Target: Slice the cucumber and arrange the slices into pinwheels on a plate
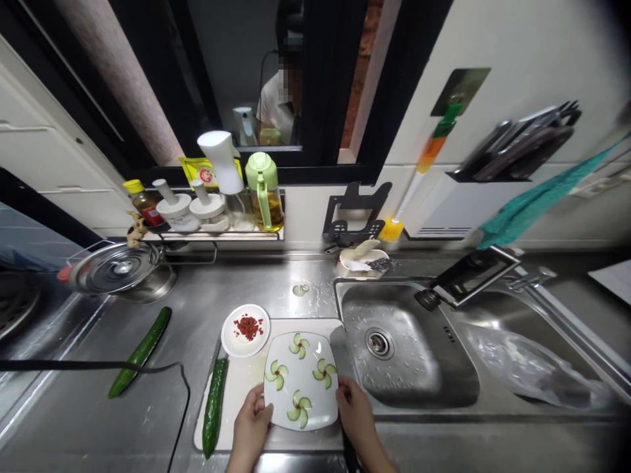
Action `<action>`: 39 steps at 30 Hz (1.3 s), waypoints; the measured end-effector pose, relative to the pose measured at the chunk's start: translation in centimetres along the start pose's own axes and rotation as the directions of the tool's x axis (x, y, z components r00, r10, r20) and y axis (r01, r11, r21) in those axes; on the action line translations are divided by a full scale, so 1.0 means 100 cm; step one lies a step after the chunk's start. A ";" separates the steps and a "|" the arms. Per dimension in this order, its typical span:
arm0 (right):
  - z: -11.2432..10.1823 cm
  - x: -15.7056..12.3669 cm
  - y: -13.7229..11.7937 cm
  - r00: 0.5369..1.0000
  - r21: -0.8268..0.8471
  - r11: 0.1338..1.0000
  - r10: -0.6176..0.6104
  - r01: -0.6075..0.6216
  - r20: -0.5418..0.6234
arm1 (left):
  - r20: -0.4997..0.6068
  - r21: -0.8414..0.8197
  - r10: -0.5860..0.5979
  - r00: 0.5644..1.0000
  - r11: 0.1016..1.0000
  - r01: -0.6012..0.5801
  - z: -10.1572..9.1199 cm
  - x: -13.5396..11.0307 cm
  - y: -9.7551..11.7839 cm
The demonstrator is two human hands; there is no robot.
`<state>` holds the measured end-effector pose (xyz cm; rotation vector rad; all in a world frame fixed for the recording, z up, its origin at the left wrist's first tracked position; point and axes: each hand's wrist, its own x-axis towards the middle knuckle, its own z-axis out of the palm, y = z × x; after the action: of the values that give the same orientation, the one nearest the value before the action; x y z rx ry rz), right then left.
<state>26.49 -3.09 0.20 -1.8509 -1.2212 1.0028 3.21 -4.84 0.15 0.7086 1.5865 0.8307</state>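
Observation:
A square white plate [302,358] rests on a white cutting board [241,378] on the steel counter. Several pinwheel flowers of cucumber slices [300,345] lie on the plate. My left hand [252,424] grips the plate's left near edge, fingers closed on the rim. My right hand [355,415] grips its right near edge the same way. A whole cucumber [215,406] lies along the board's left side. A small round white dish with red bits [245,330] sits at the board's far left corner.
A second cucumber [140,351] lies on the counter to the left, by a black cable [148,369]. The steel sink [409,348] and faucet [468,276] are right of the board. A lidded pot [118,269] and a condiment rack [217,203] stand behind. A cucumber slice flower [300,289] lies near the sink.

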 end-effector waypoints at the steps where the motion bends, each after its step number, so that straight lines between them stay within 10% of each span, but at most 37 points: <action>1: -0.001 0.001 -0.002 0.999 0.058 0.998 0.025 -0.026 0.020 | 0.017 -0.005 -0.008 1.000 1.000 0.008 -0.002 -0.001 0.004; 12: -0.005 -0.001 -0.059 0.940 0.661 0.692 0.075 -0.290 0.334 | 0.049 -0.116 0.045 0.998 0.992 -0.039 -0.005 -0.010 0.046; 28: -0.018 0.003 -0.073 0.915 0.677 0.650 0.072 -0.345 0.397 | 0.152 -0.187 0.122 0.981 0.978 -0.093 -0.002 -0.019 0.068; 39: -0.109 0.015 -0.066 0.838 0.606 0.656 0.078 -0.451 0.540 | 0.064 0.144 0.176 0.982 0.972 -0.183 -0.025 -0.010 0.049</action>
<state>33.81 -1.00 10.55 -1.1834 -0.6036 1.8784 0.93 -3.19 5.02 0.9856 1.5667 0.8235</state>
